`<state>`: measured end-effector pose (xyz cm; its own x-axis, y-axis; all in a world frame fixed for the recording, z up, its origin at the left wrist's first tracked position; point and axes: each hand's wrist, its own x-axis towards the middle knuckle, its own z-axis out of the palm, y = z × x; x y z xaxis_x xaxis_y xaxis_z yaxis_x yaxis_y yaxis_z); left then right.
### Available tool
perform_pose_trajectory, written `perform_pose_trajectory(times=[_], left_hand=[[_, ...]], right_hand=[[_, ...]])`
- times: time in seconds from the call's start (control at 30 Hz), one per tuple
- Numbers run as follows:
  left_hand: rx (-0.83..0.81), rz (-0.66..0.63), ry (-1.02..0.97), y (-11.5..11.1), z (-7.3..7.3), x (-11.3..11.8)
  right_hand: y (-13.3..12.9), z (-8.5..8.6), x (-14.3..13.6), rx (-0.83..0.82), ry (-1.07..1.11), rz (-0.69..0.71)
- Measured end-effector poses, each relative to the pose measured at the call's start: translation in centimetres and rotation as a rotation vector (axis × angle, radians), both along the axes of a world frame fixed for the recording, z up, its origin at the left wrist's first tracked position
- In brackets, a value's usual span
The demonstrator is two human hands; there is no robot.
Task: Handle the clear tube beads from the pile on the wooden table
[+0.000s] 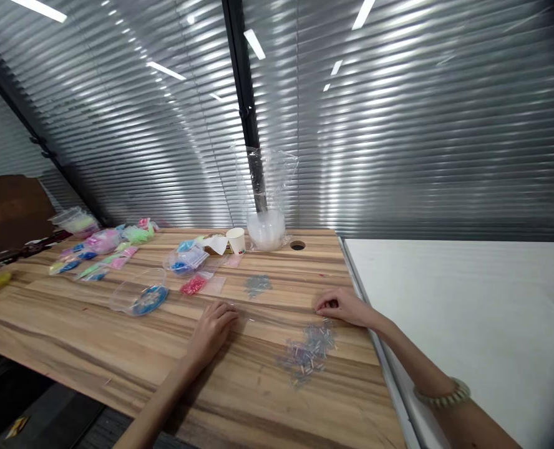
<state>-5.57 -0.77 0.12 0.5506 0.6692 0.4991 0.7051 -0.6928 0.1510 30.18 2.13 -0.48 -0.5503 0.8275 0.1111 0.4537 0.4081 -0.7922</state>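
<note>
My left hand [214, 325] rests low over the wooden table, its fingers bent and pressed together. A thin, pale strand [249, 320] shows just beside its fingertips; whether the fingers grip it is unclear. To the right, my right hand [345, 305] has thumb and forefinger pinched close above the tabletop, and anything between them is too small to see. Just below it lies a loose pile of small, clear tube-shaped beads [312, 349]. A smaller patch of greyish bits [257, 285] sits farther back, between the two hands.
Red beads in a bag [193, 285], a clear dish with a blue ring [150, 300] and a paper cup [236, 241] stand behind my left hand. A white round container [266, 231] is at the back. Colourful bags [103, 241] crowd the left. A white table [468, 299] adjoins right.
</note>
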Motion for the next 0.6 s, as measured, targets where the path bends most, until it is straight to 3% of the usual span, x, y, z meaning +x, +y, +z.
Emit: perform_pose_trajectory(times=[0.13,0.3,0.4,0.5,0.6], left_hand=[[0.034,-0.017,-0.05,-0.4,0.5,1.9],[-0.05,-0.145,0.109,0.9,1.2,8.8],[-0.106,-0.147,0.177,2.0,1.0,12.3],[-0.128,-0.112,0.141,2.6,0.4,13.0],[-0.199,-0.109,0.047,2.9,-0.1,11.6]], right_hand=[[0.2,-0.4,0.0,-0.012,-0.004,-0.014],[0.1,0.0,0.0,-0.011,0.01,0.002],[-0.1,0.4,0.1,-0.004,0.007,0.024],[0.0,0.2,0.3,-0.008,0.024,0.037],[0.1,0.0,0.4,-0.017,0.038,0.046]])
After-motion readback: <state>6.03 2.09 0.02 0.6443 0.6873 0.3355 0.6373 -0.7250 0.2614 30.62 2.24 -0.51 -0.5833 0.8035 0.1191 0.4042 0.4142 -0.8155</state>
